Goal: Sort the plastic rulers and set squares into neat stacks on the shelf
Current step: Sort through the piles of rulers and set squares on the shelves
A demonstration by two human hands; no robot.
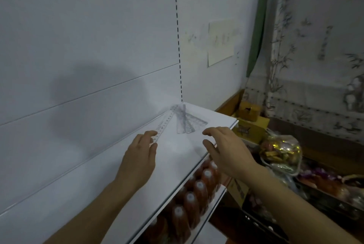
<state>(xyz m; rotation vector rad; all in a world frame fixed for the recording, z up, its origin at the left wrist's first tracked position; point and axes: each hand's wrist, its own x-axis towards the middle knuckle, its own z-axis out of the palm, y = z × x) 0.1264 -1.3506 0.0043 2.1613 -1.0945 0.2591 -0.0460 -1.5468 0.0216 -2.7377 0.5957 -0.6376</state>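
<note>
A clear plastic ruler [165, 124] lies along the back of the white shelf [177, 157], against the wall. My left hand [139, 157] pinches its near end between thumb and fingers. A loose pile of clear rulers and set squares [186, 123] lies fanned out toward the shelf's far corner. My right hand [226, 149] hovers over the shelf's front edge, fingers loosely curved and holding nothing, a short way from the pile.
Below the shelf stands a row of red bottles with white caps [197, 190]. To the right are yellow boxes [250, 121] and a bag of wrapped sweets [281, 151]. A white wall panel [88, 46] backs the shelf.
</note>
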